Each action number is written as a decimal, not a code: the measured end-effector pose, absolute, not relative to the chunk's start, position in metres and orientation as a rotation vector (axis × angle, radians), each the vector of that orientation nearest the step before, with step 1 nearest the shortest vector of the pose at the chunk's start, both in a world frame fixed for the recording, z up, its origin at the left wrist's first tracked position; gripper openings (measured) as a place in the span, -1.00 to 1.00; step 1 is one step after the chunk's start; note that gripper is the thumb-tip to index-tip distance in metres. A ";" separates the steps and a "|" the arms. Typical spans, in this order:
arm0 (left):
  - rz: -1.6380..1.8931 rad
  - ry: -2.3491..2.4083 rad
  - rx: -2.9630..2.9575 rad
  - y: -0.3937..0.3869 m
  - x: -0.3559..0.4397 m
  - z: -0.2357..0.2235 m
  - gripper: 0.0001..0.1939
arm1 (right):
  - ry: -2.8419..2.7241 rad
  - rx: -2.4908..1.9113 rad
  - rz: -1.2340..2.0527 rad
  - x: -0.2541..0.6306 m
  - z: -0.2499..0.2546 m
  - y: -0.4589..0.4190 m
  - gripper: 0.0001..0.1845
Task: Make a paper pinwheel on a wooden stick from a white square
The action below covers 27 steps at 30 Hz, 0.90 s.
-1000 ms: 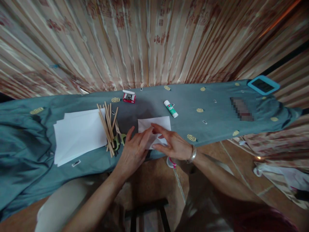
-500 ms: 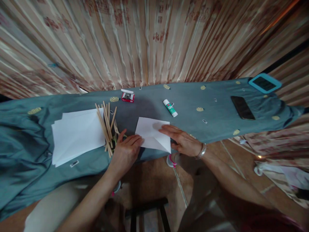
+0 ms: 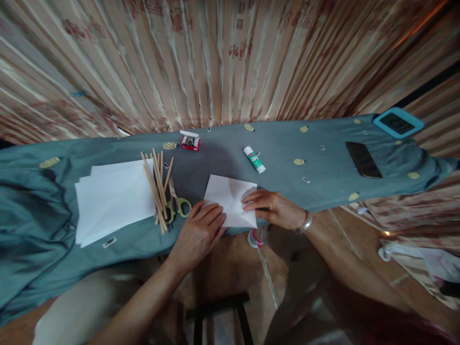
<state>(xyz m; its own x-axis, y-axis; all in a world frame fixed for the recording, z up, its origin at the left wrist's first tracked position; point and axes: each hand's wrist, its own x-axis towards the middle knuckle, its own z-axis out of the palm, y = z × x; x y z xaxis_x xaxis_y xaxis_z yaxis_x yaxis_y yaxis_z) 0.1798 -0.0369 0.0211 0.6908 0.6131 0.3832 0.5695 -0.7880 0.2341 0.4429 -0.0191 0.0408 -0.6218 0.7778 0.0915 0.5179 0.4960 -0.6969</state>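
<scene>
A small white sheet of paper (image 3: 230,191) with crease lines lies near the front edge of the cloth-covered table. My left hand (image 3: 204,225) rests palm down over its lower left corner, fingers stretched out flat. On the sheet's right side, my right hand (image 3: 275,208) has bent fingers closing on the paper, the thumb low near its edge. Green-handled scissors (image 3: 178,203) lie just left of my left hand, partly under several thin wooden sticks (image 3: 158,184). Beyond the sheet lies a green and white glue stick (image 3: 254,159).
A stack of white paper (image 3: 113,201) lies to the left, under the stick ends. At the back stands an opened small red box (image 3: 190,142) of metal pieces. A dark phone (image 3: 363,159) and a blue-framed device (image 3: 398,122) lie right. A curtain (image 3: 215,62) hangs behind the table.
My left hand has slid right, further onto the sheet, uncovering the scissor handles. My right hand's fingers have bent from flat to curled on the paper. The sheet has shifted slightly right.
</scene>
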 end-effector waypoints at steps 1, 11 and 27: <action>0.705 0.988 2.796 -0.037 0.181 0.020 -0.79 | -2.309 -1.078 0.946 0.444 0.040 -0.018 -0.80; 0.823 1.084 2.638 -0.042 0.178 0.019 -0.65 | -2.016 -1.359 1.055 0.430 0.036 0.000 -0.72; 0.817 1.259 2.482 -0.035 0.166 0.023 -0.51 | -1.931 -1.504 0.833 0.394 0.027 0.033 -0.80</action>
<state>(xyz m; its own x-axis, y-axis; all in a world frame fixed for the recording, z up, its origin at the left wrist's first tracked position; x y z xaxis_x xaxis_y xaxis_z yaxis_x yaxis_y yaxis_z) 0.1660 -0.0346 0.0231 0.4723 0.7995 0.3711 0.6649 -0.5995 0.4455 0.3938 0.0333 0.0270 -0.2234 0.9736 0.0476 0.6334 0.1821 -0.7521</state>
